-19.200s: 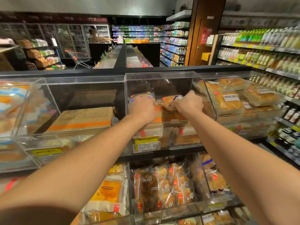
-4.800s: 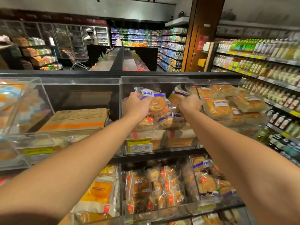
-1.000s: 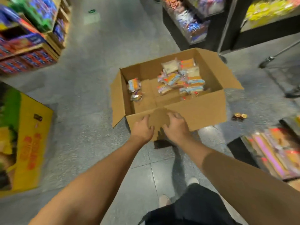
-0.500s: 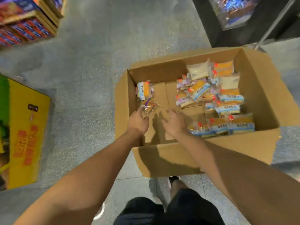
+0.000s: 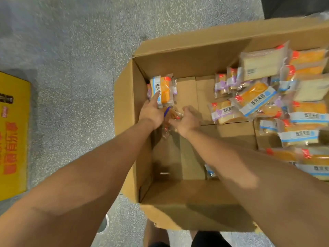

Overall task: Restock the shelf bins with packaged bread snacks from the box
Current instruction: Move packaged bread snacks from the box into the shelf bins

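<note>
Your left hand (image 5: pixel 151 111) reaches into the box (image 5: pixel 178 207), its forefinger straight and touching the orange pack (image 5: pixel 162 90) that stands against the left wall. Your right hand (image 5: pixel 187 120) lies just beside it, fingers loosely curled at a small clear pack (image 5: pixel 171 115) between the two hands; whether it grips that pack, you cannot tell from here. The other packs (image 5: pixel 254 98) lie heaped on the right side, well apart.

Judge these as light, soft goods in slick film: the bread will crush under a hard squeeze and the wrap may slide. Take the orange pack by its long sides, flat-fingered, or by the crimped end seam. Its long axis runs up the frame, tilted slightly, label band facing you.
</note>
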The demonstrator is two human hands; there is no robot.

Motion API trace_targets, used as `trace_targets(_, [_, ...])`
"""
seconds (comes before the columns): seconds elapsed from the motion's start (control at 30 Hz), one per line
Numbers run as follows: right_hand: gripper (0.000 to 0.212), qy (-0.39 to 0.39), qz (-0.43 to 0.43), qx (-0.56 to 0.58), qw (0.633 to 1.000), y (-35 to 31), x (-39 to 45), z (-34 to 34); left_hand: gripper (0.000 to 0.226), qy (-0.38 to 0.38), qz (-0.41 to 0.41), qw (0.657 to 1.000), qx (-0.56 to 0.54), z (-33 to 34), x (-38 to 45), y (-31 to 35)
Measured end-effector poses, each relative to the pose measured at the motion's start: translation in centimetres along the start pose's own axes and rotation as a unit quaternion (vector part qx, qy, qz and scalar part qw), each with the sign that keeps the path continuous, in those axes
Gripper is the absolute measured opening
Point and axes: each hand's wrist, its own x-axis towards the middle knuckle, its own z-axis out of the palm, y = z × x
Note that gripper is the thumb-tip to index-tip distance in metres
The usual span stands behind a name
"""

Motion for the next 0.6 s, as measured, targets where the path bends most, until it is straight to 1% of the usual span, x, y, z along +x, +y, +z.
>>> trace_targets(0.07, [0.074,0.009,-0.003,-0.022,1.000,0.0,1.4,1.0,0.063,-0.006,-0.012,1.000,0.000,1.0,2.2,-0.5])
trace_targets(0.13, [0.062,0.013,-0.004,-0.022,1.000,0.2,2.3,1.9,0.063,-0.009,-0.023,1.000,-0.016,2.0,3.8,-0.7])
trace_targets(0.2, [0.049,0.000,0.008,-0.006,1.000,0.6,2.2,2.6,0.064,0.012,-0.035,0.999,-0.023,3.0,4.9,-0.7])
trace_targets(0.27, [0.043,-0.015,0.033,0.044,0.998,1.7,1.7,3.1,0.065,0.061,-0.064,0.996,-0.018,3.9,5.6,-0.7])
trace_targets(0.37, [0.034,-0.013,0.047,0.100,0.994,4.1,0.5,2.9,0.080,0.138,-0.100,0.985,-0.024,4.9,5.8,0.4])
trace_targets(0.43, [0.033,-0.012,0.056,0.122,0.991,5.7,-0.5,2.3,0.088,0.135,-0.132,0.981,-0.037,5.1,5.6,1.4])
trace_targets(0.47, [0.032,-0.011,0.063,0.130,0.989,6.4,-0.9,1.9,0.089,0.121,-0.152,0.980,-0.051,5.1,5.5,1.7])
trace_targets(0.53, [0.032,-0.007,0.074,0.140,0.987,7.4,-1.8,0.9,0.086,0.109,-0.169,0.977,-0.074,4.9,5.0,1.8])
trace_targets(0.6, [0.033,0.008,0.087,0.136,0.987,7.9,-2.7,-0.5,0.076,0.108,-0.153,0.979,-0.080,4.4,3.9,1.9])
